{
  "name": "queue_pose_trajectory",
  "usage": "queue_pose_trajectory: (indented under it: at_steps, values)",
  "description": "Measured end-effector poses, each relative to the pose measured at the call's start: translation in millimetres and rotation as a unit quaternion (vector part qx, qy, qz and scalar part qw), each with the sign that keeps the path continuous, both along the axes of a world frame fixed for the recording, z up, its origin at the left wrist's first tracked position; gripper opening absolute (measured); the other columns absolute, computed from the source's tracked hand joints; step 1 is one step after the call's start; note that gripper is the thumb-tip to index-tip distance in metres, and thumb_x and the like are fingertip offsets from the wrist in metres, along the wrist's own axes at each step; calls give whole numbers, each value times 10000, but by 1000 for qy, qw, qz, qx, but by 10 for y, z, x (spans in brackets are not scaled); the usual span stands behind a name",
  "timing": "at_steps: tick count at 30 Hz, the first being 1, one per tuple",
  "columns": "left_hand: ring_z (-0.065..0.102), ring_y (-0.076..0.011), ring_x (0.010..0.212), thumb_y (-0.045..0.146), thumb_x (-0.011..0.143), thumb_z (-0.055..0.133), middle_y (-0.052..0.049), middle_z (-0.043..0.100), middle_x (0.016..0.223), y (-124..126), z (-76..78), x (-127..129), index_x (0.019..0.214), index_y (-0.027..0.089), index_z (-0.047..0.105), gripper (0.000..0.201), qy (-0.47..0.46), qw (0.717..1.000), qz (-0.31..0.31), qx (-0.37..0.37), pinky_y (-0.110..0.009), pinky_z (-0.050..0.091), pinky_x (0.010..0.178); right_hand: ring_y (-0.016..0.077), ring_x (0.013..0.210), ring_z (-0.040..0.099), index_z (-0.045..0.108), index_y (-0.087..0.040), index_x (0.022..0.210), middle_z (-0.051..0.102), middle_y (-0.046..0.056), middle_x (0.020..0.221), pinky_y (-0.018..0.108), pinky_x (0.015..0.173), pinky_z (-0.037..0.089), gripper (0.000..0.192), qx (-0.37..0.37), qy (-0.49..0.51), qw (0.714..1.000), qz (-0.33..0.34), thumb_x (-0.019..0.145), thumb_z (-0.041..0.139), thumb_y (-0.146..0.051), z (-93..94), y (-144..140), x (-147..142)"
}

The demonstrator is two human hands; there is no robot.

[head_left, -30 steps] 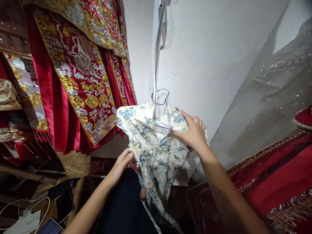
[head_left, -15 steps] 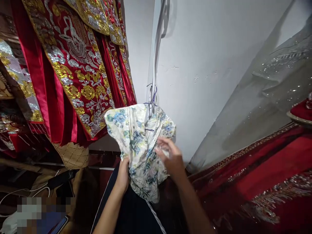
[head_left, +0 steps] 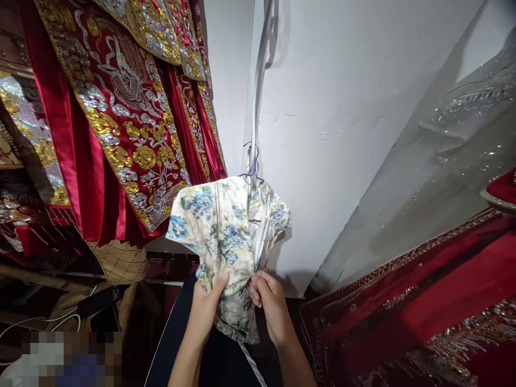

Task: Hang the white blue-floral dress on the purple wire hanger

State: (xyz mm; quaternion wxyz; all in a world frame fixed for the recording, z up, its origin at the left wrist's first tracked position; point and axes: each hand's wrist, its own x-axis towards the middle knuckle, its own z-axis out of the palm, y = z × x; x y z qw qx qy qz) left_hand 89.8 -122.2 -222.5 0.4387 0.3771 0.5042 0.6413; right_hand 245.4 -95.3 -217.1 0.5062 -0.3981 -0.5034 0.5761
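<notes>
I'm gathering the lower part of the floral dress (head_left: pixel 226 231), which hangs on a purple hanger (head_left: pixel 252 164) against the white wall (head_left: pixel 342 107). My left hand (head_left: pixel 205 309) and right hand (head_left: pixel 269 303) are both closed on its fabric, side by side. Next I judge it needs a steady two-handed hold so the cloth doesn't slip off the hanger.

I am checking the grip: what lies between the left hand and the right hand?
In the head view, only a gathered fold of the floral garment lies between the left hand and the right hand. Both hands pinch it from opposite sides.
</notes>
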Motion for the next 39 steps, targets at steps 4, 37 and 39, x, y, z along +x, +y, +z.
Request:
queue_pose_trajectory:
  at_steps: [4, 37, 39]
  values:
    - [461, -316, 1316, 422, 808, 709, -149, 475, 1410, 19, -25, -142, 1430, 234, 396, 721, 191, 959, 206, 46, -446, 362, 1110, 105, 482, 348, 479, -201, 641, 427, -43, 501, 254, 514, 272, 253, 7, -40, 997, 64, 881, 473, -282, 79, -92, 19]
    - [444, -160, 684, 135, 897, 419, -15, 489, 772, -140, -144, 152, 771, 216, 386, 153, 426, 884, -183, 67, -259, 309, 626, 52, 419, 378, 688, -115, 763, 489, -34, 488, 185, 379, 233, 240, 115, 95, 986, -71, 798, 639, -348, 1411, 949, -37]
    - [459, -157, 676, 104, 867, 438, -8, 496, 749, -75, -92, 75, 759, 211, 400, 157, 455, 868, -190, 56, -256, 306, 616, 55, 417, 381, 687, -124, 743, 492, -33, 474, 188, 388, 245, 246, 139, 73, 984, -81, 815, 617, -349, 1435, 919, -30]
